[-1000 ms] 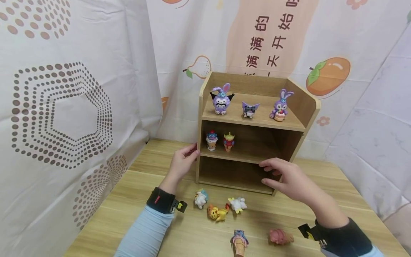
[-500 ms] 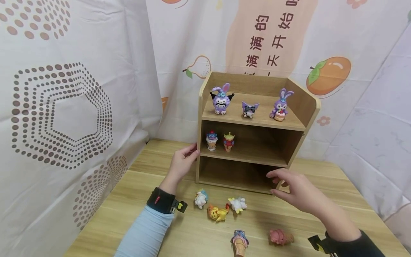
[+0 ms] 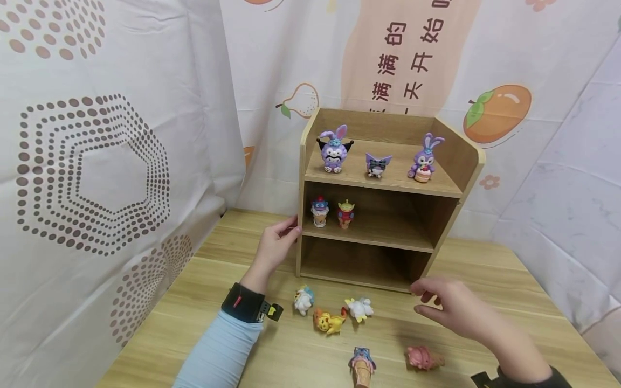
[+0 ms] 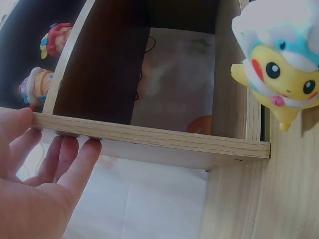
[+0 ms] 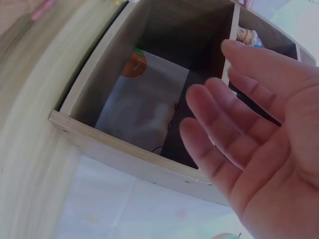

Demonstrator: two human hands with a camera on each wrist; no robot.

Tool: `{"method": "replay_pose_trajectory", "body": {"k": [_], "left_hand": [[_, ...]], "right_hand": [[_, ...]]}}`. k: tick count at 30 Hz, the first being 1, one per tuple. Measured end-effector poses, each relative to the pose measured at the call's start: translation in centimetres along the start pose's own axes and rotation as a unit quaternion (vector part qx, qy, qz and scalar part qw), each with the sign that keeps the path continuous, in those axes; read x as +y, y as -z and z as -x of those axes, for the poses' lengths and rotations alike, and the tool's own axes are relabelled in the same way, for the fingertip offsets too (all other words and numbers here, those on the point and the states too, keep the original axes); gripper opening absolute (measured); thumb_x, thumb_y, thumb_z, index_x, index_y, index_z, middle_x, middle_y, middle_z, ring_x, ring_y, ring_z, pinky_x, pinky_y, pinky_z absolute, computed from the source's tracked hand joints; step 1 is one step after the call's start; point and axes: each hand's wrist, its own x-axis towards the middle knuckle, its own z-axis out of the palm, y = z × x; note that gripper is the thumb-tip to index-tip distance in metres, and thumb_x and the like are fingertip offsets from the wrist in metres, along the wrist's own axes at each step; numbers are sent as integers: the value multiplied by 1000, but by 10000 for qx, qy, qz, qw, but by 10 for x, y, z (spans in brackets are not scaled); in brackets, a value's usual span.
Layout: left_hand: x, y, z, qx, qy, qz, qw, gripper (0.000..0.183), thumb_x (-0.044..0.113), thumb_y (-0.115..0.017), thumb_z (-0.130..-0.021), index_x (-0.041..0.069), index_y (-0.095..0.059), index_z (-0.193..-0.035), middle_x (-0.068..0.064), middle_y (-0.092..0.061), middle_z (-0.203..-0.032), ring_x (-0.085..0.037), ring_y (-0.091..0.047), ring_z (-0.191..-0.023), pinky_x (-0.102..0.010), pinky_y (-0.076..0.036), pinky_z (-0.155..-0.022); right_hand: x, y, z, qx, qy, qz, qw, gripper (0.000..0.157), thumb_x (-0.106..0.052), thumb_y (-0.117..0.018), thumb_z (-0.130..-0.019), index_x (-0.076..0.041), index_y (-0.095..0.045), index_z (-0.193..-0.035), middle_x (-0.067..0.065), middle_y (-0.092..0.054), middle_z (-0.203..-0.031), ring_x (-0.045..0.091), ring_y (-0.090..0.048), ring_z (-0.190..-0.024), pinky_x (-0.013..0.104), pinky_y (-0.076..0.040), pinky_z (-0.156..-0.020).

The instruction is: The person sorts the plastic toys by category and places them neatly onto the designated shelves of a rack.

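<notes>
My left hand grips the left side panel of a wooden shelf; in the left wrist view the thumb lies on the front edge and the fingers on the outer face. My right hand holds nothing, its fingers loosely bent, in front of the shelf's lower right corner. A pink ice-cream-cone figurine lies on the table below that hand. On the middle shelf stand a blue-headed cone figurine and a green-headed one in red.
On the top shelf sit purple figurines: one with black horns, a small one and a bunny with cake. Before the shelf lie a white-and-blue figurine, a yellow one, a white one and a blue-topped cone.
My right hand has moved away from the shelf's right front, down and to the right. My left hand has stayed at the left panel, and the figurines have not moved.
</notes>
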Motion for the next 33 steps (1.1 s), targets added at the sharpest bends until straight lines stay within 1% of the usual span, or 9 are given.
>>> {"method": "replay_pose_trajectory", "body": {"k": [3, 9, 16, 19, 22, 25, 28, 31, 33], "left_hand": [[-9, 0, -3, 55, -9, 12, 10000, 41, 7, -64, -101, -3, -57, -140, -25, -61, -135, -37, -63, -115, -44, -58, -93], [-10, 0, -3, 98, -108, 122, 9998, 39, 10, -67, -100, 1, -62, -138, -21, -64, -131, -34, -66, -112, -40, -59, -90], [-10, 0, -2, 55, -7, 121, 9999, 40, 11, -68, -99, 3, -62, -138, -17, -65, -132, -30, -66, -111, -31, -60, -87], [-10, 0, -3, 53, 10, 166, 9998, 41, 12, -67, -99, 3, -61, -139, -18, -65, -132, -30, -66, -112, -33, -60, -88], [-10, 0, -3, 69, -9, 249, 9997, 40, 12, -67, -100, 3, -62, -138, -20, -65, -131, -33, -66, -112, -39, -59, -91], [-10, 0, -3, 74, -26, 291, 9995, 39, 11, -67, -100, 2, -62, -138, -22, -64, -131, -35, -65, -112, -42, -59, -92], [-10, 0, -2, 73, 5, 273, 9996, 39, 11, -66, -100, 2, -62, -138, -21, -64, -131, -33, -66, -112, -40, -59, -92], [-10, 0, -2, 78, 36, 231, 9997, 40, 10, -66, -100, 2, -61, -138, -19, -65, -132, -31, -66, -111, -36, -59, -90], [-10, 0, -2, 81, 40, 201, 9998, 40, 11, -67, -100, 3, -61, -139, -18, -65, -132, -30, -66, -111, -33, -59, -89]], "right_hand": [[3, -3, 5, -262, 29, -160, 9995, 32, -5, -86, -78, -20, -68, -100, -15, -64, -91, 1, -63, -78, 25, -54, -56], [8, -11, 14, -727, 180, -603, 9954, 31, -2, -84, -79, -21, -66, -96, -16, -63, -85, -3, -58, -76, 25, -54, -56], [5, -21, 25, -1437, -58, -948, 9851, 24, -7, -83, -83, -23, -66, -91, -23, -55, -82, -5, -52, -72, 20, -47, -55], [4, -23, 27, -1570, 26, -1090, 9816, 23, -6, -82, -84, -22, -67, -88, -23, -56, -79, -6, -52, -70, 18, -47, -55], [3, -25, 28, -1743, 41, -1340, 9755, 24, -4, -81, -83, -24, -68, -85, -22, -60, -78, -6, -54, -69, 17, -48, -54], [1, -27, 30, -2025, -188, -1646, 9652, 23, -5, -80, -83, -24, -69, -85, -20, -62, -78, -5, -57, -69, 18, -50, -54], [0, -30, 31, -2212, -422, -1840, 9568, 21, -6, -81, -82, -23, -70, -86, -19, -62, -77, -4, -57, -68, 20, -50, -52], [-1, -31, 32, -2220, -441, -1807, 9571, 22, -5, -81, -80, -24, -70, -84, -19, -61, -76, -4, -56, -67, 19, -50, -51], [-1, -32, 31, -2111, -323, -1662, 9627, 24, -5, -82, -79, -24, -69, -83, -20, -59, -75, -4, -55, -67, 18, -48, -52]]}}
